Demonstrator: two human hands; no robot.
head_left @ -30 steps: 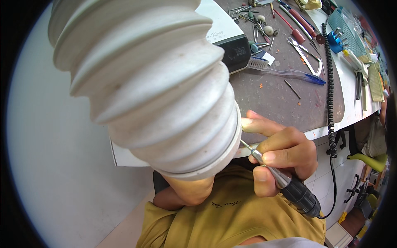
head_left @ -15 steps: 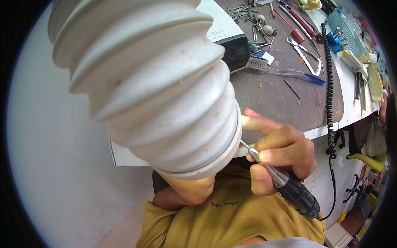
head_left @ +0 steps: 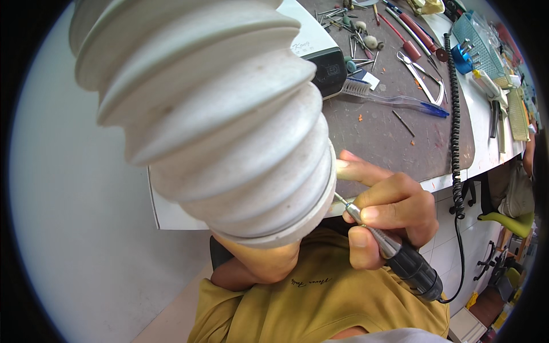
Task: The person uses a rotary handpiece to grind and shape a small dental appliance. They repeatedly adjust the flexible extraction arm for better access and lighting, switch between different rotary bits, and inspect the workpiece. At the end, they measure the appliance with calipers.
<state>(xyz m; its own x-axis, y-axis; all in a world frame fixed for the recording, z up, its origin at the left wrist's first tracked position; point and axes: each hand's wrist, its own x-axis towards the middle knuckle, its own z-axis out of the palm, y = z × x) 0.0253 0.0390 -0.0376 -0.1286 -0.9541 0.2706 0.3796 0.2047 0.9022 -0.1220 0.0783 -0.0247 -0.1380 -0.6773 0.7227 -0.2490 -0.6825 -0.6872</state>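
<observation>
A wide white ribbed suction hose point(head_left: 217, 126) hangs close to the camera and fills the upper left. My right hand point(head_left: 389, 211) is just right of its mouth and grips a rotary handpiece point(head_left: 400, 260) like a pen. The handpiece has a silver nose and a black body, and its thin bur points up-left under the hose rim. One pale fingertip point(head_left: 346, 168) reaches toward the hose mouth. My left forearm point(head_left: 257, 266) rises behind the hose, which hides the left hand and whatever the bur touches.
A brown mat point(head_left: 389, 126) on the white bench holds burs, pliers point(head_left: 423, 74), a clear toothbrush point(head_left: 394, 100) and a black-and-white control box point(head_left: 320, 63). A coiled black cord point(head_left: 454, 131) drops off the bench edge. A teal tray point(head_left: 483, 48) sits at the far right, with chairs on the floor below.
</observation>
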